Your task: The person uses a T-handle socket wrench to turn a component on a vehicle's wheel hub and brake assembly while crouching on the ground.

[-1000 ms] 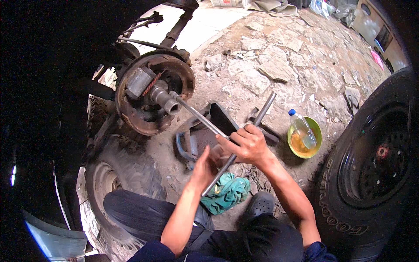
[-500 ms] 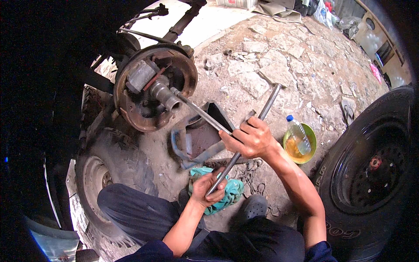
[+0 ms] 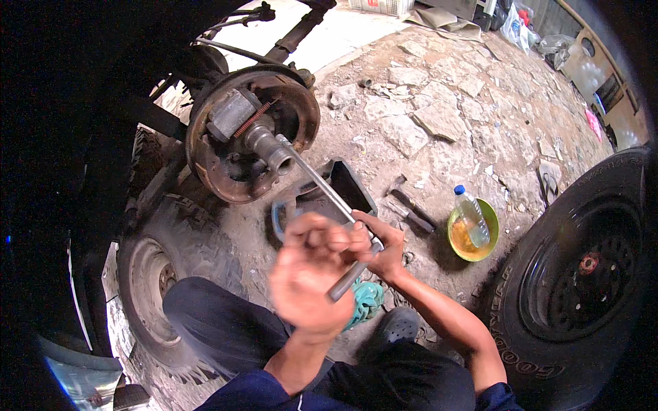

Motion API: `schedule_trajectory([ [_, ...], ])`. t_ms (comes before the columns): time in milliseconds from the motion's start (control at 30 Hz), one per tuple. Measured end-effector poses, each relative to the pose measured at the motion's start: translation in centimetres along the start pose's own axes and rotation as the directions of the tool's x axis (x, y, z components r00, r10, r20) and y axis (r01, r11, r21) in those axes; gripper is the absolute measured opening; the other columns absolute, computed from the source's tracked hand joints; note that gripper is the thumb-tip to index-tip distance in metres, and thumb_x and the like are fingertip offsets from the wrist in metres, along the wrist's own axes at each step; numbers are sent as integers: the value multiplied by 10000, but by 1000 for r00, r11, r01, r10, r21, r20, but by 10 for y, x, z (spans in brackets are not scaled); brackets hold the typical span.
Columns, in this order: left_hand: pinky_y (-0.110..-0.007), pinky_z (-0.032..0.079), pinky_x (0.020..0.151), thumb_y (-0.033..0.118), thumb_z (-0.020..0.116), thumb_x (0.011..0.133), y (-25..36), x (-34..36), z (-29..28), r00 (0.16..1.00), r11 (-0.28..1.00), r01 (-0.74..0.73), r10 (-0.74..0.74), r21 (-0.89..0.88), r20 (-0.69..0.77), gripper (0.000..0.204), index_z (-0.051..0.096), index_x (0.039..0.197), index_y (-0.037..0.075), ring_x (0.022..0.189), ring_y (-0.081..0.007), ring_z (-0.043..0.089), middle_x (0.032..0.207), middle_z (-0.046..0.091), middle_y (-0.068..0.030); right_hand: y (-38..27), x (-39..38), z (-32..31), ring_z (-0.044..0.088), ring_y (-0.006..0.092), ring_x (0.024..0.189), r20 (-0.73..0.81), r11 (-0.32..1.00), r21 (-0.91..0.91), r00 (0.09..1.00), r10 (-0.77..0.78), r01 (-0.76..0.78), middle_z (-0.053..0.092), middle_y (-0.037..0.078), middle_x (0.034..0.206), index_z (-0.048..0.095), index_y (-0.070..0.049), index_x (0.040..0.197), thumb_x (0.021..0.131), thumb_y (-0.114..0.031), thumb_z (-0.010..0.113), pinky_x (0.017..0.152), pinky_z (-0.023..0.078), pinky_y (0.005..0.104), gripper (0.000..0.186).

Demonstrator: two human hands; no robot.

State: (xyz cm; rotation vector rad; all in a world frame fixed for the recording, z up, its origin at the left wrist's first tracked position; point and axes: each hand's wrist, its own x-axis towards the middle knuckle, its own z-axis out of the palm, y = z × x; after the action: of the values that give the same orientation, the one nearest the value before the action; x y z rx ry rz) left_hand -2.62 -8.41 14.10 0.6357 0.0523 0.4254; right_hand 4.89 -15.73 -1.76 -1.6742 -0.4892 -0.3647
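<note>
A long socket wrench [image 3: 322, 183] slants from the brake assembly [image 3: 199, 161] towards me, its far end beside the protruding axle tube [image 3: 264, 147]. At its near end a loose-looking dark bar handle [image 3: 344, 282] crosses the shaft. My right hand [image 3: 389, 248] is closed around the wrench where shaft and bar meet. Beside the bar, my left hand [image 3: 308, 281] is raised, palm turned up and fingers partly curled. Motion blur smears those fingers, and whether they touch the bar is unclear. A reddish coil spring [image 3: 253, 120] stretches across the brake parts.
A dark tray-like container [image 3: 351, 183] lies below the hub. Rightward are a hammer [image 3: 413, 209] and a green bowl [image 3: 452, 241] holding a plastic bottle [image 3: 470, 222]. Tyres stand left [image 3: 209, 240] and right [image 3: 504, 335]. A teal cloth [image 3: 367, 301] lies near my shoe [image 3: 399, 325].
The bar handle has swung, its far end no longer stretching out to the right. My left hand has risen from the bar's lower end, and my right hand has moved nearer me.
</note>
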Motion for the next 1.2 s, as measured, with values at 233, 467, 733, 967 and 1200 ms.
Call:
schedule_trajectory([
  [233,-380,538,701,373,662,829,-129,114,66,845,360,-349,-279,865,457,503,553,1146,-3,811,-319,668,921,669,-170,-68,17,-1,489,86,689,269,228,661,509,817,-715,563,-10,808,605,-83,1018,973,-327,540,617,399,260,257],
  [467,-449,414,996,473,604,852,-134,130,11,651,87,-626,-490,775,580,674,478,1246,-60,1154,-399,531,1212,543,-291,-69,15,6,287,104,477,484,-182,697,267,834,-694,309,-16,635,446,-117,906,983,-243,455,475,286,290,148],
  [733,-385,502,805,541,521,918,28,48,-65,774,-130,-46,-631,990,-47,662,440,1191,-57,906,-296,666,974,654,-199,-90,39,-3,560,177,761,457,-18,694,421,783,-720,560,52,856,577,-36,1102,989,-444,440,722,491,328,445],
  [967,-250,320,464,404,372,1033,0,31,-91,596,127,360,-793,924,-123,443,582,937,27,522,-54,358,635,419,42,-16,13,-2,436,263,1195,9,803,357,861,508,-477,463,166,1311,349,12,1413,991,-567,255,1038,311,389,723],
  [1200,-236,297,437,391,391,1029,-3,32,-91,585,191,384,-808,904,-77,428,583,988,10,502,-43,350,633,407,44,37,55,-69,194,337,1413,-384,865,-499,880,-280,58,241,212,1503,177,26,1477,935,-676,227,1140,166,461,888],
])
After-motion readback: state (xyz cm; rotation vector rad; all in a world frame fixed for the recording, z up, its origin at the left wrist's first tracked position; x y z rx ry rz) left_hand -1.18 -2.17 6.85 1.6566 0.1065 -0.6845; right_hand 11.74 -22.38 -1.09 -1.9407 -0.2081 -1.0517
